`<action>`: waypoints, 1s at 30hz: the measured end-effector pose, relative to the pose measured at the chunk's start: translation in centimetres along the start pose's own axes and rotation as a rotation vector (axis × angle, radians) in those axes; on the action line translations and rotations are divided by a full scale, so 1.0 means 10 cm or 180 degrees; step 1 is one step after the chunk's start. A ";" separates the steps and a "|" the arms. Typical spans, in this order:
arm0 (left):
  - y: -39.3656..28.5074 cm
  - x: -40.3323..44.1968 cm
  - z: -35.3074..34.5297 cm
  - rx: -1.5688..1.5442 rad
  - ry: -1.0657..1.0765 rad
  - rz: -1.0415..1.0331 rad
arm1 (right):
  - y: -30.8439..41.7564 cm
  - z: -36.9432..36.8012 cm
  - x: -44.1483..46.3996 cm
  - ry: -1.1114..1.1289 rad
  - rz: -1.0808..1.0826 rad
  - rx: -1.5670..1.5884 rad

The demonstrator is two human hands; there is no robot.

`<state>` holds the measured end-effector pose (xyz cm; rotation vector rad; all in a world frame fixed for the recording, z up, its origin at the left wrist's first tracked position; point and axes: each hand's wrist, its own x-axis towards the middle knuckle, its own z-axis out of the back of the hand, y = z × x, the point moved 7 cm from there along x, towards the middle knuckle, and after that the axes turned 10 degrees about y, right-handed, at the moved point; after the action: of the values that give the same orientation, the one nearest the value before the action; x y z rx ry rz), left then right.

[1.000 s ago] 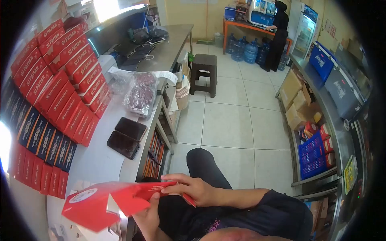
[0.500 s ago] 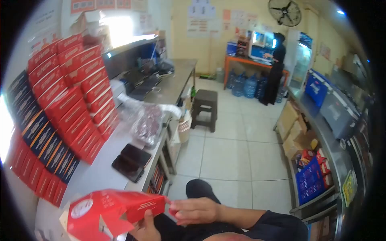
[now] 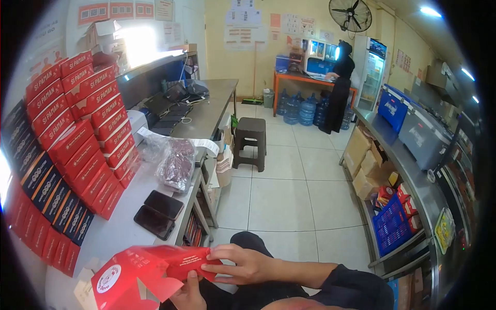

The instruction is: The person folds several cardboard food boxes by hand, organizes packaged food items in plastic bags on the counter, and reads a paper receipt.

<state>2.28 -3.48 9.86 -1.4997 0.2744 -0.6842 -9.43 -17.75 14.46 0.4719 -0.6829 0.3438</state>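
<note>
A partly folded red cardboard box [image 3: 142,263] with a round white logo lies across the bottom left, its cut flaps sticking out. My left hand [image 3: 187,298] grips its lower edge from beneath, the thumb up against the red side. At the box's right end, my right hand [image 3: 240,263] pinches a red end flap between fingers and thumb. Part of my left hand is hidden behind the carton and cut off by the frame's bottom edge. Just beyond the box, two dark phones [image 3: 159,211] lie side by side on the white counter [image 3: 116,227].
Stacked red boxes [image 3: 85,137] and dark blue boxes [image 3: 51,194] rise at the left. A clear plastic bag [image 3: 175,168] sits past the phones. A stool [image 3: 250,142] stands on the tiled floor. A person in black [image 3: 338,93] stands at the far table. Coolers [image 3: 426,137] line the right counter.
My right hand's fingers have moved onto the box's end and now press on the flap. The view has shifted slightly, so the room appears farther left.
</note>
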 end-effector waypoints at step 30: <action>0.14 -0.09 -0.57 -0.1610 0.1460 0.0598 | -0.28 -0.13 -0.45 0.0070 -0.1283 0.1411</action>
<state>-1.33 -7.71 7.84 -1.7465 0.9855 -0.8410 -10.74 -20.09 9.75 1.0084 -0.4726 0.1149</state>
